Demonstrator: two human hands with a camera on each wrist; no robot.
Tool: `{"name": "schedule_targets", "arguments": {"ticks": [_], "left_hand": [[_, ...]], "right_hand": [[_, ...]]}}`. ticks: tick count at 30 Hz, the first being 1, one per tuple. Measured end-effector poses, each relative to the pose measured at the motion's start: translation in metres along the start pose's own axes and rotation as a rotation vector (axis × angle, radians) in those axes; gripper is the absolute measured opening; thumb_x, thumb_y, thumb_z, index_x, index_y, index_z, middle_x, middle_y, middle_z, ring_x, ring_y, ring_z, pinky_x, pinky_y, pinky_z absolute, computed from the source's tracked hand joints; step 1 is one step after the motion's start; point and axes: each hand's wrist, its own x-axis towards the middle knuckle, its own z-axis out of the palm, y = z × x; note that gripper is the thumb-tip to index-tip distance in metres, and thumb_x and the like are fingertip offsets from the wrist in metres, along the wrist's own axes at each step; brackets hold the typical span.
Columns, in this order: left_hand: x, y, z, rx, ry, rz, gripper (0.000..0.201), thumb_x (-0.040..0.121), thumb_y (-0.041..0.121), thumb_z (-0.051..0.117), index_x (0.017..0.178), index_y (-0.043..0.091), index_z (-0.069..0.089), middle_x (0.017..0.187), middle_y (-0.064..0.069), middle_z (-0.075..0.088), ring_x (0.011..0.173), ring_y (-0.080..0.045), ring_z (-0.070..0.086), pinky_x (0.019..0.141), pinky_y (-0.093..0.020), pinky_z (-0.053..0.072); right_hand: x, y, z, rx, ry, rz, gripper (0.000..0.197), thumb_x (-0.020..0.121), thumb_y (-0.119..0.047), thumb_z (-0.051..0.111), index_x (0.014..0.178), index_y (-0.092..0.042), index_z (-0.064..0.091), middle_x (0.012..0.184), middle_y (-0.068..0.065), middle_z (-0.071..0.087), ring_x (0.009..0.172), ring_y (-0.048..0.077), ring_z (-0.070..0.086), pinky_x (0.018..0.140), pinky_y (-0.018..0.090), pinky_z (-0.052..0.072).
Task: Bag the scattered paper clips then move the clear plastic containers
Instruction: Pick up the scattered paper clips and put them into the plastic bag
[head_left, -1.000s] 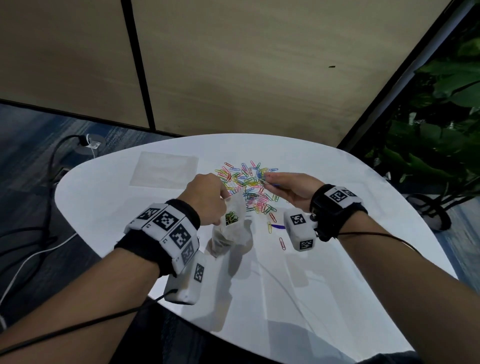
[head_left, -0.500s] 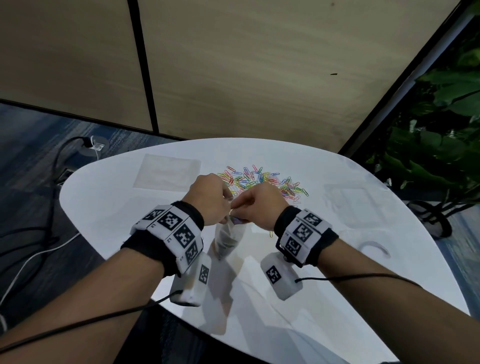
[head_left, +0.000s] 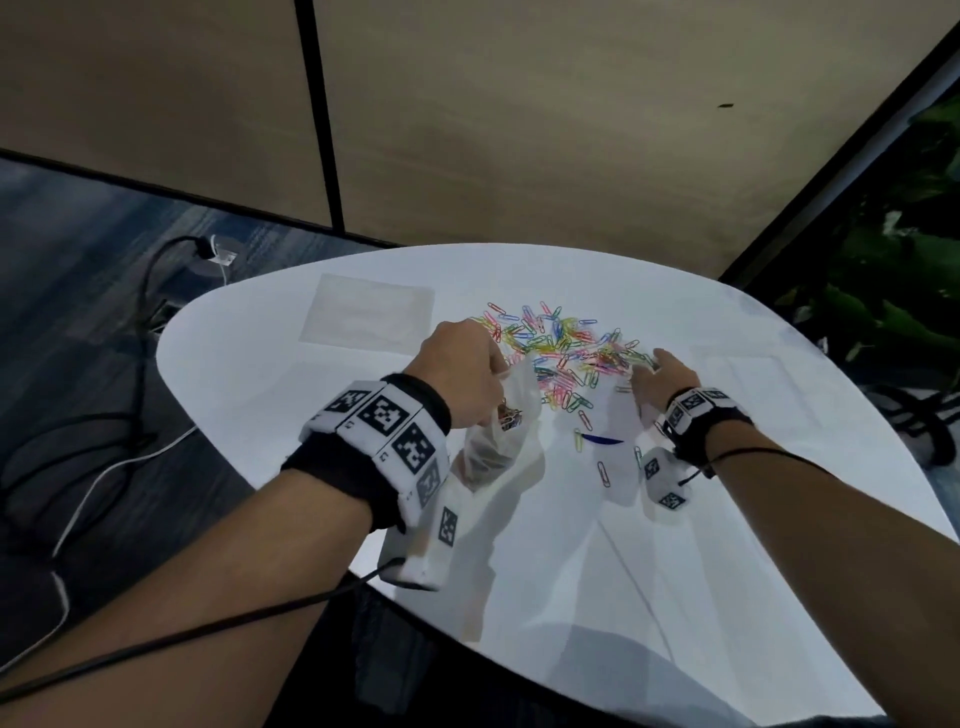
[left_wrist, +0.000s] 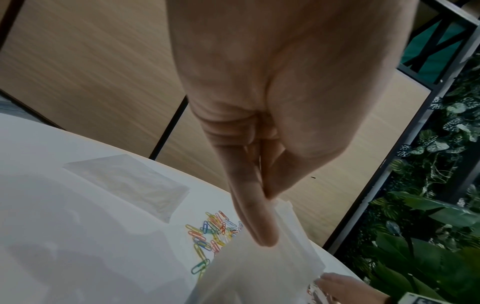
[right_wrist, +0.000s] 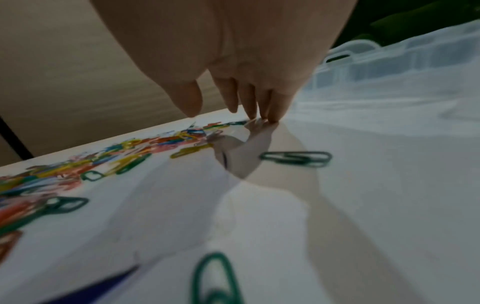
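Left hand (head_left: 462, 369) pinches the clear plastic bag (head_left: 511, 415) rim, frame centre. Right hand (head_left: 657, 379) fingers (right_wrist: 272, 107) extended, loosely together, tips touching table (head_left: 675, 571) at the paper clips (head_left: 561, 353) pile's right edge.

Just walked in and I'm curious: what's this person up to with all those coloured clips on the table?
They are bagging paper clips. The left hand pinches the rim of a small clear plastic bag with a few clips already inside. The right hand, fingers extended, reaches down to the right edge of the pile of coloured paper clips on the white table. Most clips remain loose, and a clear plastic container sits to the right.
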Motion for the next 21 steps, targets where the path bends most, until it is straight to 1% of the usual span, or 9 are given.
{"name": "schedule_targets", "arguments": {"ticks": [3,4,6,9,12,14,17,19,21], "left_hand": [[0.001,-0.003,-0.001,-0.015,-0.013,-0.009,0.025,0.093,-0.005,0.053,0.097,0.000,0.077,0.087,-0.009,0.073,0.067,-0.026,0.077,0.071,-0.041,0.065],[0.002,-0.004,-0.001,-0.020,-0.014,-0.015,0.024,0.093,-0.004,0.054,0.098,0.001,0.076,0.086,-0.006,0.071,0.066,-0.026,0.077,0.071,-0.041,0.065],[0.003,-0.004,-0.003,-0.024,-0.014,-0.025,0.024,0.094,-0.003,0.054,0.102,0.004,0.075,0.091,-0.006,0.068,0.066,-0.026,0.077,0.070,-0.041,0.065],[0.005,-0.004,-0.004,-0.017,-0.014,-0.030,0.024,0.095,-0.002,0.053,0.104,0.007,0.074,0.094,-0.007,0.067,0.067,-0.026,0.077,0.072,-0.041,0.065],[0.005,-0.003,-0.003,-0.007,-0.018,-0.026,0.023,0.095,-0.001,0.054,0.105,0.006,0.073,0.092,-0.008,0.066,0.069,-0.027,0.077,0.073,-0.041,0.065],[0.004,-0.003,-0.001,0.011,-0.021,-0.014,0.023,0.095,-0.001,0.054,0.106,0.006,0.073,0.094,-0.009,0.067,0.068,-0.027,0.077,0.073,-0.041,0.065],[0.004,-0.004,-0.001,0.022,-0.024,-0.018,0.022,0.095,0.000,0.055,0.105,0.007,0.073,0.093,-0.009,0.067,0.068,-0.026,0.077,0.073,-0.041,0.065],[0.004,-0.004,-0.002,0.022,-0.022,-0.024,0.021,0.095,0.000,0.056,0.105,0.007,0.073,0.092,-0.008,0.067,0.067,-0.026,0.077,0.073,-0.041,0.065],[0.005,-0.003,-0.002,0.022,-0.022,-0.028,0.022,0.094,0.000,0.056,0.105,0.007,0.073,0.094,-0.010,0.068,0.067,-0.025,0.076,0.073,-0.041,0.065]], "right_hand": [[0.020,-0.011,0.006,-0.037,0.003,-0.088,0.066,0.096,-0.047,0.046,0.151,-0.016,0.028,0.153,0.013,0.037,0.130,0.027,0.046,0.106,0.037,0.036],[0.023,-0.018,0.006,-0.076,-0.014,-0.132,0.065,0.096,-0.045,0.045,0.152,-0.016,0.026,0.154,0.013,0.036,0.132,0.029,0.044,0.108,0.037,0.035],[0.020,-0.036,0.005,-0.154,-0.030,-0.230,0.058,0.098,-0.031,0.045,0.152,-0.018,0.028,0.154,0.011,0.036,0.137,0.032,0.039,0.112,0.037,0.032],[0.008,-0.050,0.005,-0.348,-0.033,-0.394,0.052,0.090,-0.014,0.056,0.141,-0.017,0.048,0.139,0.012,0.054,0.126,0.032,0.051,0.104,0.036,0.042],[0.003,-0.051,0.007,-0.452,0.055,-0.472,0.031,0.087,-0.009,0.061,0.116,-0.013,0.070,0.112,0.011,0.071,0.104,0.030,0.064,0.092,0.036,0.054],[-0.002,-0.049,0.005,-0.439,0.081,-0.439,0.017,0.088,-0.017,0.065,0.100,-0.013,0.077,0.098,0.010,0.075,0.092,0.027,0.067,0.085,0.034,0.057],[-0.004,-0.039,-0.001,-0.284,0.087,-0.304,0.016,0.083,-0.027,0.075,0.088,-0.013,0.080,0.085,0.006,0.076,0.083,0.022,0.069,0.080,0.027,0.057],[0.000,-0.026,-0.007,-0.002,0.056,-0.160,0.016,0.073,-0.027,0.083,0.084,-0.016,0.081,0.084,0.001,0.077,0.083,0.016,0.070,0.086,0.027,0.056],[-0.004,-0.019,-0.019,0.354,-0.048,-0.034,0.021,0.063,-0.024,0.088,0.080,-0.014,0.081,0.087,0.002,0.077,0.086,0.017,0.073,0.090,0.031,0.057]]}}
